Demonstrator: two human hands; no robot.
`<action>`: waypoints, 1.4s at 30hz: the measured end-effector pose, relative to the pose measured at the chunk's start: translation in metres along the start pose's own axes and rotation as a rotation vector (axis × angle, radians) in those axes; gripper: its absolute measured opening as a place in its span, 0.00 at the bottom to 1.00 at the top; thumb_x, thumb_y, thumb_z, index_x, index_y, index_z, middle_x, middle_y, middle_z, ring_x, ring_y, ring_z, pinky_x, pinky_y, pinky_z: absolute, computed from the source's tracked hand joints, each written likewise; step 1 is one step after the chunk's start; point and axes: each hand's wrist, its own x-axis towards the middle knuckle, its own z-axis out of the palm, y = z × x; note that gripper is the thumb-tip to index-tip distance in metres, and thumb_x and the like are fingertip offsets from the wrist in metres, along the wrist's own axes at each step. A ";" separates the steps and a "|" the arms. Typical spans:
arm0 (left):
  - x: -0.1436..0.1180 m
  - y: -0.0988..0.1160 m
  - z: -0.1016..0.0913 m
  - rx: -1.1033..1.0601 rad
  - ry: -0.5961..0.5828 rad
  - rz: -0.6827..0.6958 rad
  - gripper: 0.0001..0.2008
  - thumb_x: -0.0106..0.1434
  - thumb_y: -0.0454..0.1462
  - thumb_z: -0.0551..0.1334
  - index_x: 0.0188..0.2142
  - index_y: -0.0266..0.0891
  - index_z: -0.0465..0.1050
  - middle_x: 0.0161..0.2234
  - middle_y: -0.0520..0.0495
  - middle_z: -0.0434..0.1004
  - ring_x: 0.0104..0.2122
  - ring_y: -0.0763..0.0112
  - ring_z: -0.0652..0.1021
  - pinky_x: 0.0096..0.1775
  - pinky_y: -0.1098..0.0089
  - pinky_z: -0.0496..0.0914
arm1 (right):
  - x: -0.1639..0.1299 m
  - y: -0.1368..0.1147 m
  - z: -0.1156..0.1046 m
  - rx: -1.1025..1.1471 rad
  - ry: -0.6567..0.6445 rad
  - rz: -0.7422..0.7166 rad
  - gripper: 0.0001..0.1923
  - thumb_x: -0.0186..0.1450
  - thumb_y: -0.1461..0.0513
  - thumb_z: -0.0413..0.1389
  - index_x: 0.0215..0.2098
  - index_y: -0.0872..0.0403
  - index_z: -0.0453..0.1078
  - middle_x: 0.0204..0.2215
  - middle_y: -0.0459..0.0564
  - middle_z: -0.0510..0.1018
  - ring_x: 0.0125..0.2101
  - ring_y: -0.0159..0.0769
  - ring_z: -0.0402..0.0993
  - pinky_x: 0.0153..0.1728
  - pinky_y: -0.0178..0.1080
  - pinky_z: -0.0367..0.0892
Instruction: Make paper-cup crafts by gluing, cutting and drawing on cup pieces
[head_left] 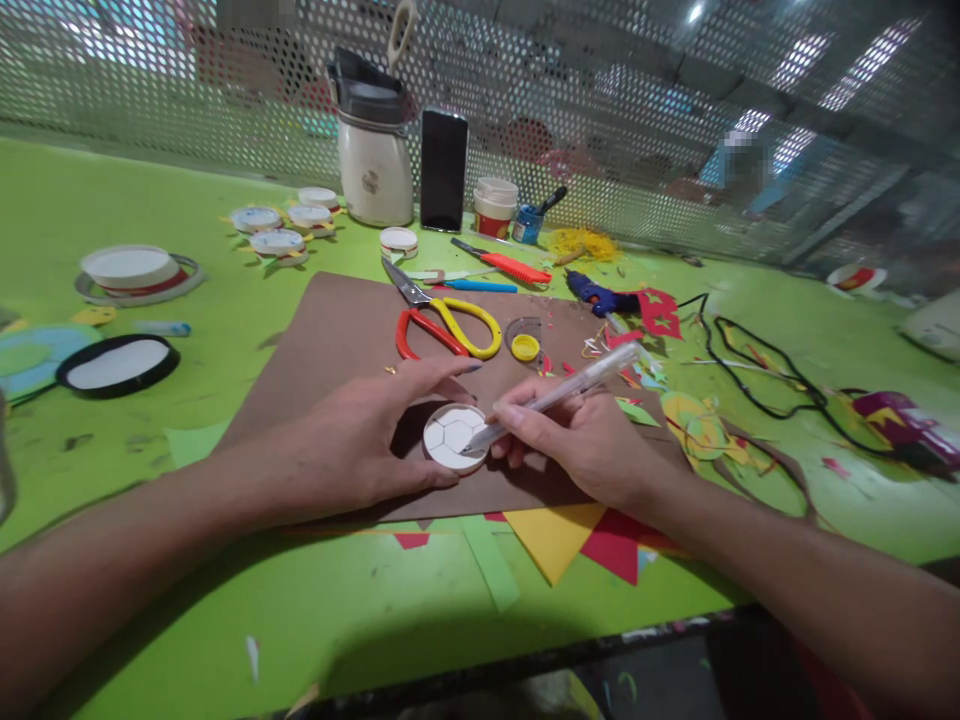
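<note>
A small round white disc with thin dark lines in a football pattern lies on a brown sheet. My left hand steadies it, thumb along the near edge and curled fingers at the far side, index finger raised. In my right hand is a clear pen, pinched between thumb and fingers, its tip on the disc's right part. Beyond my hands lie scissors with one red and one yellow handle, and a small yellow cap.
Farther back are a red cutter, a blue glue gun, a dark phone and a white jug. Several white discs stand at left. Paper scraps and a black cord lie on the green table.
</note>
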 end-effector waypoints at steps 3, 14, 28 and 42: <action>0.000 0.000 0.000 -0.007 -0.003 0.002 0.38 0.56 0.51 0.69 0.64 0.49 0.64 0.53 0.47 0.80 0.50 0.52 0.80 0.48 0.59 0.75 | 0.000 0.001 0.000 -0.004 0.005 0.009 0.08 0.65 0.58 0.62 0.31 0.54 0.73 0.22 0.41 0.78 0.22 0.23 0.71 0.26 0.27 0.68; 0.002 0.001 -0.001 -0.019 -0.044 0.030 0.37 0.58 0.50 0.68 0.64 0.48 0.61 0.55 0.47 0.79 0.51 0.56 0.80 0.50 0.63 0.74 | 0.001 0.000 -0.001 -0.054 0.003 -0.005 0.07 0.65 0.59 0.61 0.31 0.54 0.73 0.22 0.41 0.78 0.23 0.25 0.72 0.28 0.29 0.69; 0.002 0.003 -0.004 -0.031 -0.055 0.014 0.37 0.58 0.49 0.68 0.64 0.48 0.62 0.54 0.46 0.79 0.50 0.55 0.80 0.49 0.63 0.75 | 0.001 -0.002 0.000 -0.036 -0.009 0.018 0.07 0.63 0.58 0.63 0.31 0.53 0.72 0.23 0.42 0.78 0.23 0.27 0.72 0.27 0.31 0.69; 0.000 -0.001 -0.001 0.011 -0.032 0.022 0.36 0.58 0.51 0.68 0.64 0.50 0.61 0.54 0.47 0.79 0.50 0.55 0.80 0.47 0.64 0.75 | -0.002 -0.005 -0.002 -0.121 -0.046 0.018 0.10 0.63 0.55 0.63 0.31 0.53 0.73 0.23 0.44 0.78 0.24 0.29 0.73 0.27 0.33 0.70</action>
